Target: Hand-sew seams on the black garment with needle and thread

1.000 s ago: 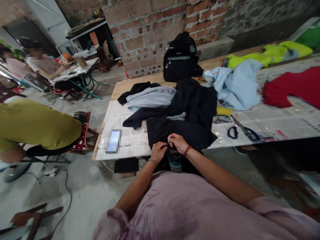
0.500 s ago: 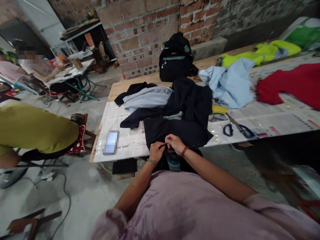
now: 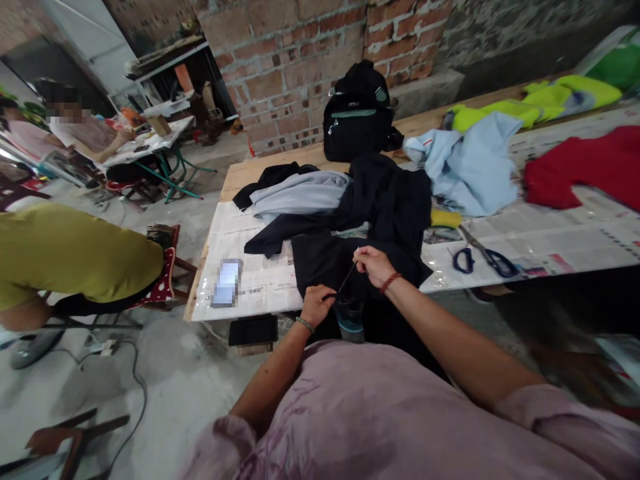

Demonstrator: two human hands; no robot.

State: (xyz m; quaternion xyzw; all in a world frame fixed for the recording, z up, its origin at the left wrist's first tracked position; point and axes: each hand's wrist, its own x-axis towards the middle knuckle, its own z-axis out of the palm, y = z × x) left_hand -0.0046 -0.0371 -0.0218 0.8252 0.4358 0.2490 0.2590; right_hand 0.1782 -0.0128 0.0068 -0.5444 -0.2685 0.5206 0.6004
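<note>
My left hand (image 3: 317, 305) is closed on an edge of the black garment (image 3: 320, 259), which hangs over the table's front edge toward my lap. Up and to the right of it, my right hand (image 3: 374, 267) pinches a thin dark thread (image 3: 347, 277). The thread runs taut and slanting from those fingertips down to the cloth at my left fingers. Any needle is too small to make out. Behind the hands, more dark clothing (image 3: 390, 200) lies heaped with a light grey cloth (image 3: 300, 193).
Blue-handled scissors (image 3: 487, 257) and a yellow item (image 3: 446, 219) lie right of the garment. A phone (image 3: 227, 283) rests at left on the newspaper-covered table (image 3: 265, 273). Farther back are a black backpack (image 3: 357, 123), a light blue cloth (image 3: 473, 167) and a red cloth (image 3: 585, 167). A person in mustard (image 3: 85, 257) sits at left.
My right hand has moved up and to the right, away from my left hand, drawing the thread out between them. My left hand stays at the cloth edge. The view has shifted slightly.
</note>
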